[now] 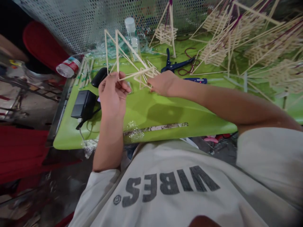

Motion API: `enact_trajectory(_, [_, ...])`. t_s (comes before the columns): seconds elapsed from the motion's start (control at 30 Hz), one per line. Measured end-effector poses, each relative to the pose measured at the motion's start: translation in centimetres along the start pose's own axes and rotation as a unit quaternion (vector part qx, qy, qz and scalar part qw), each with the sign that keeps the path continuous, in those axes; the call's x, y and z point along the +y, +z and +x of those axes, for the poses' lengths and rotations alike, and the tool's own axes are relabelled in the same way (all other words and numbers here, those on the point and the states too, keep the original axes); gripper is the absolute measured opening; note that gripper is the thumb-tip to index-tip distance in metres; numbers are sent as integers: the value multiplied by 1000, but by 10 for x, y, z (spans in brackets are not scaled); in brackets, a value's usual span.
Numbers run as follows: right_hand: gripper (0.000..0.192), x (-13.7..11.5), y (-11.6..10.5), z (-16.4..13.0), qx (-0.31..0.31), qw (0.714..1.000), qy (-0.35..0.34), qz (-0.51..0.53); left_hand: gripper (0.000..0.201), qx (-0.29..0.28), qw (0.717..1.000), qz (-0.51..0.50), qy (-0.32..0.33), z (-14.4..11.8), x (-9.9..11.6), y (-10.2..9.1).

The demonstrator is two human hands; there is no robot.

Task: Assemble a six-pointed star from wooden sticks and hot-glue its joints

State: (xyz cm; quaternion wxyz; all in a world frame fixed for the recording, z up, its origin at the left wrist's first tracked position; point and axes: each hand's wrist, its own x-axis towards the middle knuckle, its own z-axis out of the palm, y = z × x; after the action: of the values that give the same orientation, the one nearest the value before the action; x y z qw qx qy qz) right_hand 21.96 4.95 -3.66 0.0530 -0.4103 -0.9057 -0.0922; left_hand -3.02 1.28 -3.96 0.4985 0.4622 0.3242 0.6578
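A black adapter (83, 103) lies near the green bench's (165, 116) left edge. The left hand (113, 93) pinches a stick of the stick frame (132, 67) with clenched fingers; the right hand (163, 83) grasps its layered base. Bare bench lies nearer; finished frames (248, 41) crowd the far right.

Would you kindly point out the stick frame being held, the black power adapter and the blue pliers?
stick frame (142, 73), head view, on the cluster of joined sticks between the hands.
black power adapter (82, 103), head view, on its top face.
blue pliers (174, 65), head view, on the handles near the pivot.
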Motion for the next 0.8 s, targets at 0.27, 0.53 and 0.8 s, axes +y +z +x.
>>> enact_trajectory(0.27, [43,-32,-44,-120,-210,973,6,97,28,-59,997,56,-14,-19,-6,24])
enact_trajectory(0.53, [34,11,-66,-141,-125,962,49,236,27,-115,980,147,-69,-29,-12,37])
enact_trajectory(0.8, [49,35,-49,-135,22,943,57,326,30,-131,978,159,-36,-57,19,56])
